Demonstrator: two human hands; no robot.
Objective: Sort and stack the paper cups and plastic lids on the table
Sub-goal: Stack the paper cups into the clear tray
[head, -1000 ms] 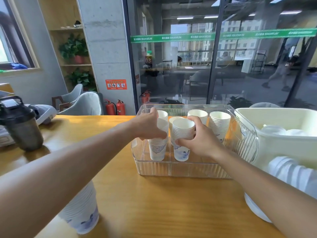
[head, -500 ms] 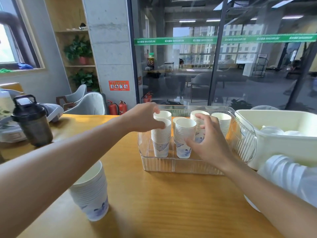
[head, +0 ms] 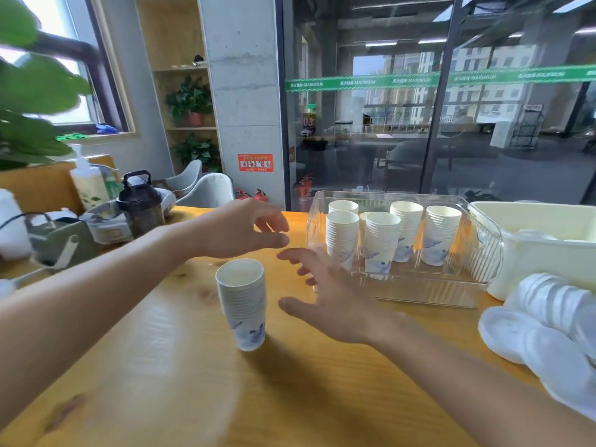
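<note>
I find both hands empty over the wooden table (head: 322, 398). My left hand (head: 240, 229) hangs above and just behind the loose stack of paper cups (head: 243, 304), fingers relaxed and spread, thumb forward, holding nothing. My right hand (head: 325, 295) sits just to the right of that stack, fingers splayed wide, thumb low and pointing toward it — not touching it, as far as I can see.

The stack stands upright on the table, rim up, its long axis vertical. It lies left of the right hand's thumb and below the left hand's fingertips, so either hand could take it; I judge the right hand the nearer to its side wall, and a sideways close from the right would wrap it.

The clear ridged tray (head: 419, 291) stands beyond and to the right, well apart from the loose stack, with several upright cup stacks (head: 380, 243) already inside. A cream bin (head: 532, 250) stands to the right of the tray, and white plastic lids (head: 548, 321) lie overlapping in front of the bin, not yet neatly stacked — that sorting appears outstanding
</note>
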